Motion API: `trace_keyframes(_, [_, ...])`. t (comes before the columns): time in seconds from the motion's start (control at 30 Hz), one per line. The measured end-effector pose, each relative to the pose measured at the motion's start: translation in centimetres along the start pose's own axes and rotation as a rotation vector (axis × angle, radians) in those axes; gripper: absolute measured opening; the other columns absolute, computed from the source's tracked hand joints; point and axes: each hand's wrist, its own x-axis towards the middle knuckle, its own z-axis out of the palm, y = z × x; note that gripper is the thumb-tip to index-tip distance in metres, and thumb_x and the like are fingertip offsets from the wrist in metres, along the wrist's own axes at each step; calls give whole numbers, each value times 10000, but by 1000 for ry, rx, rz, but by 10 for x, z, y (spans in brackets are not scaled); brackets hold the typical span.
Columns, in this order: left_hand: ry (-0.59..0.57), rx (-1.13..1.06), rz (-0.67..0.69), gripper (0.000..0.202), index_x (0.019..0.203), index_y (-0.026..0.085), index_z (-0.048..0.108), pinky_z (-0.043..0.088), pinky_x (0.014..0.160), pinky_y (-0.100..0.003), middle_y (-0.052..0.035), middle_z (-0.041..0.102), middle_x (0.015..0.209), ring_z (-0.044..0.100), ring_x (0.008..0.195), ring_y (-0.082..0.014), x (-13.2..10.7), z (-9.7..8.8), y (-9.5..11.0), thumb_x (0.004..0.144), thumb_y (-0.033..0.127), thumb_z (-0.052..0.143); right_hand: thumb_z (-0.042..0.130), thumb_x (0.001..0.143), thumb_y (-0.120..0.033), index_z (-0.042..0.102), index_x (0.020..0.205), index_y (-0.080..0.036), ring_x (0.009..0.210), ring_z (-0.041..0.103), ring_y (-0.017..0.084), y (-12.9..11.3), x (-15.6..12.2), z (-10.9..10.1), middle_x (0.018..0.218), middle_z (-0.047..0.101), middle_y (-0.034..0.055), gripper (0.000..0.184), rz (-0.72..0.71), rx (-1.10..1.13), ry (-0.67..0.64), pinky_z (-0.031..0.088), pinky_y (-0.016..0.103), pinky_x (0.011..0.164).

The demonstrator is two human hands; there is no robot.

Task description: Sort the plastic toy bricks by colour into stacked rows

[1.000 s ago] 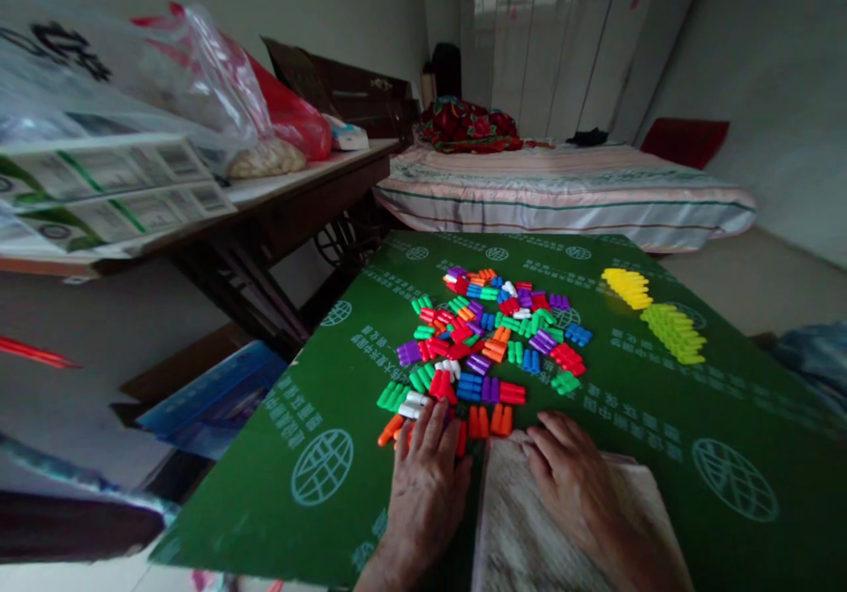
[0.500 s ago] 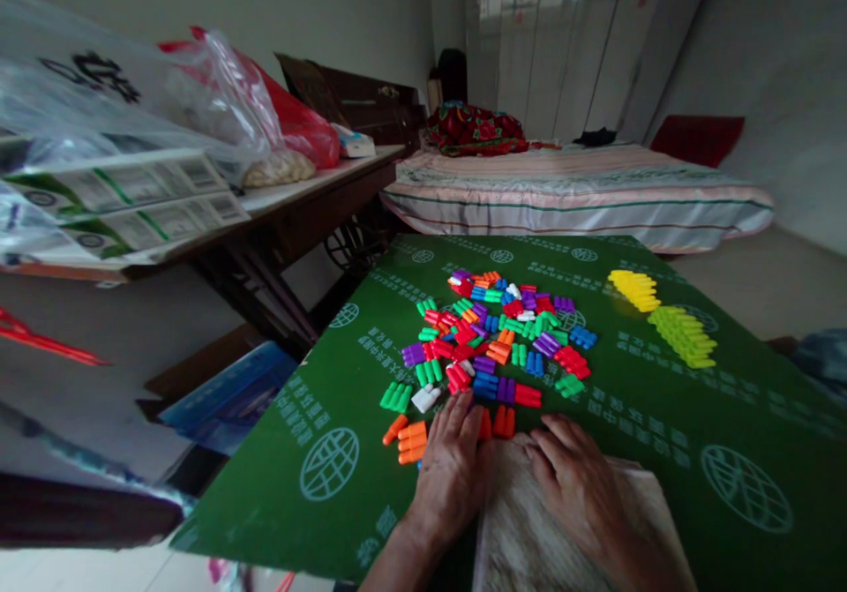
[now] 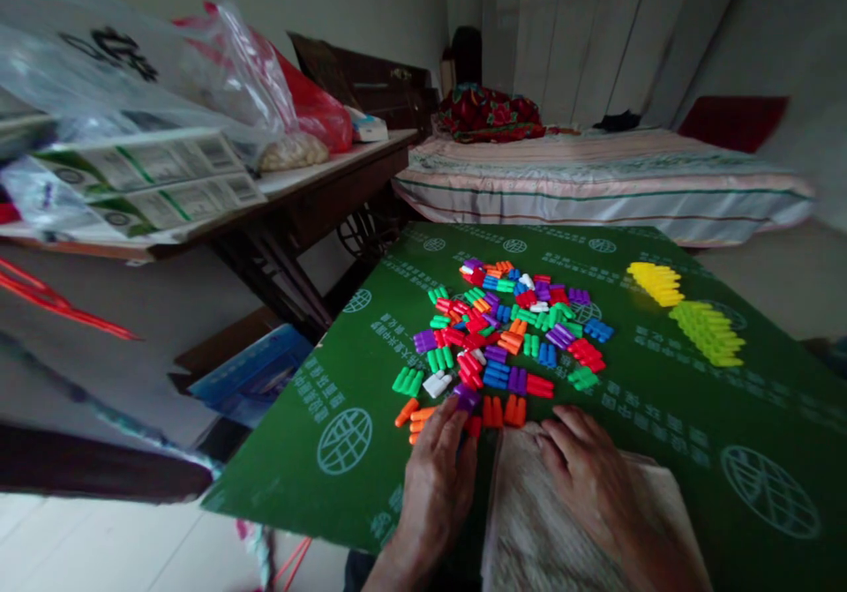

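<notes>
Bullet-shaped plastic building pieces in several colours lie in a loose spread (image 3: 490, 327) on the green board. My left hand (image 3: 433, 468) is at the near edge of this spread, palm down with fingers stretched forward. Its fingertips reach a purple piece (image 3: 467, 397) and partly cover orange pieces (image 3: 422, 414); what lies under the palm is hidden. My right hand (image 3: 592, 464) rests palm down on a pale, fuzzy cloth (image 3: 522, 495), fingers apart and slightly bent. Two more orange pieces (image 3: 504, 411) sit between the hands, just beyond the cloth.
A yellow group of pieces (image 3: 655, 284) and a lime-green group (image 3: 707, 333) lie at the right of the green board (image 3: 265, 486). A side table (image 3: 344, 173) with bags and boxes stands at the left. Beyond the board is a bed (image 3: 595, 177).
The view has shifted, so the board sits a little to the right. My left hand has drawn back slightly to the left, uncovering the purple piece and covering more of the orange ones.
</notes>
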Motion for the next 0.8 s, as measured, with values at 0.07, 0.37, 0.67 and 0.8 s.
trace_keyframes(0.07, [-15,25,21,280,1114,169,602,586,905,-385,-111,645,1227,620,1130,-237,-1,3,6,851,204,513,410,941,-268,736,982,-153,1053,599,285,1,-1,0,1124,674,144,348,-7,4,1,482,426,928])
trace_keyframes(0.37, [-126,54,45,284,1121,189,605,592,920,-416,-80,625,1266,584,1183,-238,-9,0,22,854,234,516,394,948,-332,727,994,-179,1053,599,278,8,-5,3,1134,671,131,370,-39,30,1,488,417,907])
trace_keyframes(0.67, [-13,192,-27,307,1138,175,591,600,881,-492,-109,658,1194,599,1150,-289,-19,-16,-28,838,220,542,391,943,-308,726,983,-173,1052,596,284,5,-4,2,1125,672,137,364,-26,26,24,482,433,920])
trace_keyframes(0.8, [-46,221,23,360,1197,174,560,602,891,-416,-109,637,1239,582,1184,-262,-26,-10,-31,842,234,540,394,942,-280,725,972,-192,1066,598,269,1,-2,4,1128,676,120,344,-11,0,38,483,412,928])
